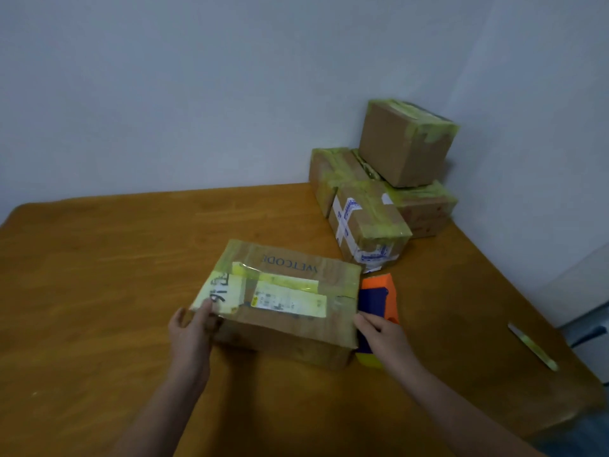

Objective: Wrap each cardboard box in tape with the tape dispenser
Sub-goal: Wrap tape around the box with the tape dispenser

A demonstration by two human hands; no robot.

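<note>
While the cardboard box (283, 301) lies flat on the wooden surface (99, 275) near its middle, both hands are on it. The left hand (191, 338) grips the box's near left corner, thumb on the top face beside a white label with dark handwriting, fingers closed around the edge. The right hand (382, 338) is wrapped around the tape dispenser (377, 301), an orange and dark blue tool with a yellow part showing below the hand, and holds it against the right end of the box. The top of the box carries yellowish tape, a printed shipping label and upside-down lettering. Toward the far right corner of the surface, against the wall, a stack of taped boxes (382, 179) stands, one sitting on top of the others, all edged in greenish-yellow tape; the nearest has white tape with blue print. A loose strip of tape (532, 346) lies near the right edge, well apart from the box.
</note>
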